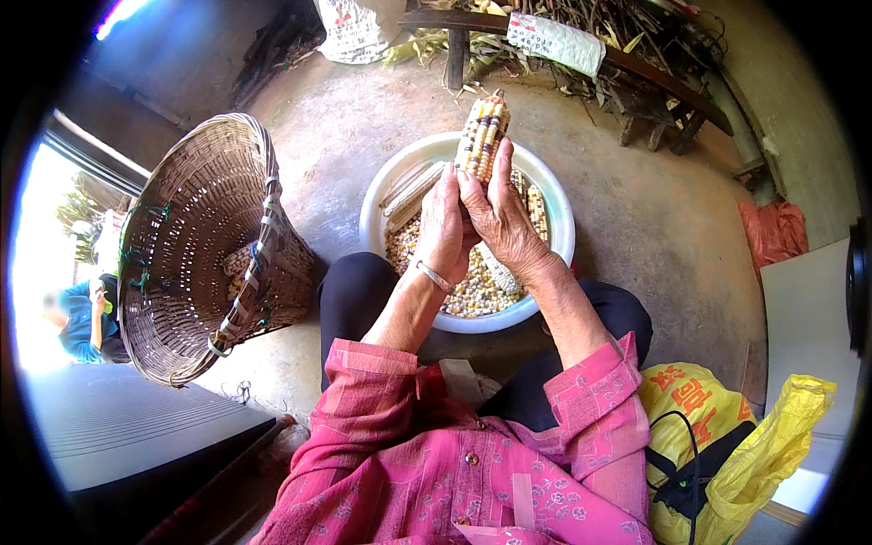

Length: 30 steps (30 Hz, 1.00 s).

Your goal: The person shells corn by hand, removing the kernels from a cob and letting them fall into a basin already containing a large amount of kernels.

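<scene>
Above a wide pale basin point(470, 325), both my hands meet around the lower end of one multicoloured corn cob point(482, 139). Its kernels are cream, yellow and dark purple, and some rows look bare. My right hand point(507, 218) wraps the cob's right side, thumb against its lower end. My left hand point(441, 231), with a bracelet point(434, 276) at the wrist, presses against its lower left. Loose kernels point(470, 300) cover the basin's bottom. Stripped cobs point(412, 194) lie at its left, and cobs with kernels point(537, 212) at its right. My hands hide the basin's middle.
A tall woven basket point(184, 225) tilts at the left with cobs inside. A yellow bag point(695, 409) sits at my right. Behind the basin stand a wooden bench point(456, 58), a white sack point(357, 30) and piled sticks. Another person point(85, 317) is outside at far left.
</scene>
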### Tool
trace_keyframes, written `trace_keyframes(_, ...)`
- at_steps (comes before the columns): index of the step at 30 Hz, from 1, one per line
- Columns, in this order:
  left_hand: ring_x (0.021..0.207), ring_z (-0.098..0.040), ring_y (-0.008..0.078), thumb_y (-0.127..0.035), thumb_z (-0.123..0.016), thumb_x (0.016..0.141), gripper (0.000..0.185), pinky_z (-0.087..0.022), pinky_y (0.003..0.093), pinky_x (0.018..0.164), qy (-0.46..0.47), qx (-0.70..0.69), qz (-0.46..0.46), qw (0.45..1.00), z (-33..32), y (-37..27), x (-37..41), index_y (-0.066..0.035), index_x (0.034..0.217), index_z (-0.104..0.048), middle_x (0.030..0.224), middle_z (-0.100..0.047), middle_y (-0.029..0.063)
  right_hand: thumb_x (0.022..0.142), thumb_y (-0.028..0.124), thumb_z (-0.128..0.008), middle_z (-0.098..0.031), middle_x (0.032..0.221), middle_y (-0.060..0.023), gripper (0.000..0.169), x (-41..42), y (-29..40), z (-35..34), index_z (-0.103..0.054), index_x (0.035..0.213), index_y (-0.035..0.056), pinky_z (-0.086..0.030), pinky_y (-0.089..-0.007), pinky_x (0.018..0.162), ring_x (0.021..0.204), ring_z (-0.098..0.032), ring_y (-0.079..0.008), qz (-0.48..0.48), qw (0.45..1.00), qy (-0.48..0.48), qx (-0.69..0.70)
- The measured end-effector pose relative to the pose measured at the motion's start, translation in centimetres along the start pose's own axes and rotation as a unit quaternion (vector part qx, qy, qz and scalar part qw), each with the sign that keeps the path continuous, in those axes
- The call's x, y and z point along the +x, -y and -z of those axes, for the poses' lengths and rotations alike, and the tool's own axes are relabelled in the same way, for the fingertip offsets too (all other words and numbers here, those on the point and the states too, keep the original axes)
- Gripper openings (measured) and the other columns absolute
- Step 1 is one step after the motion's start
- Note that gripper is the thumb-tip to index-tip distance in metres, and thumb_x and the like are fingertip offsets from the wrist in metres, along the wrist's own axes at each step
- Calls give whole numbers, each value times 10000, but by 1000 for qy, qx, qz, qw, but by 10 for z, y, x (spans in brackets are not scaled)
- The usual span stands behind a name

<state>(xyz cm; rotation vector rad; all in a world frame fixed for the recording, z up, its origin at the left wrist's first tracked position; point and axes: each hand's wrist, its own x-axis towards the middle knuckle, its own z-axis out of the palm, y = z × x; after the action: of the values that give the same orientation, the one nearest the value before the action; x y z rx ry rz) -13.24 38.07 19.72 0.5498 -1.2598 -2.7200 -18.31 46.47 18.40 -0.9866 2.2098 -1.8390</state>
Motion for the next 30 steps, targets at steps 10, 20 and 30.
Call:
trace_keyframes(10, 729, -611, 164, -432, -356, 954, 454, -539, 314, 653, -21, 50, -27, 998, 2, 2, 7, -41, 1132, -503, 867, -579, 64, 935, 378, -387, -425, 1265, -275, 792, -4, 12, 5, 87, 1385, -71, -386, -330, 936, 1141, -482, -325, -43, 994, -15, 101)
trace_keyframes(20, 787, -586, 214, -359, -327, 971, 442, -460, 351, 709, -84, 202, -212, 952, -1, 16, 15, 24, 1039, -536, 870, -607, 147, 938, 340, -344, -404, 1238, -335, 751, -3, 1, -2, 79, 1365, -110, -381, -364, 942, 1131, -469, -371, -3, 999, -31, -7)
trace_keyframes(30, 927, -577, 172, -356, -377, 963, 395, -478, 308, 804, -22, 189, -151, 970, 10, 16, 20, -31, 1148, -505, 1046, -573, 97, 900, 279, -337, -336, 1276, -388, 742, -4, 12, 2, 80, 1349, -139, -376, -376, 954, 1132, -444, -428, -70, 997, 4, -8)
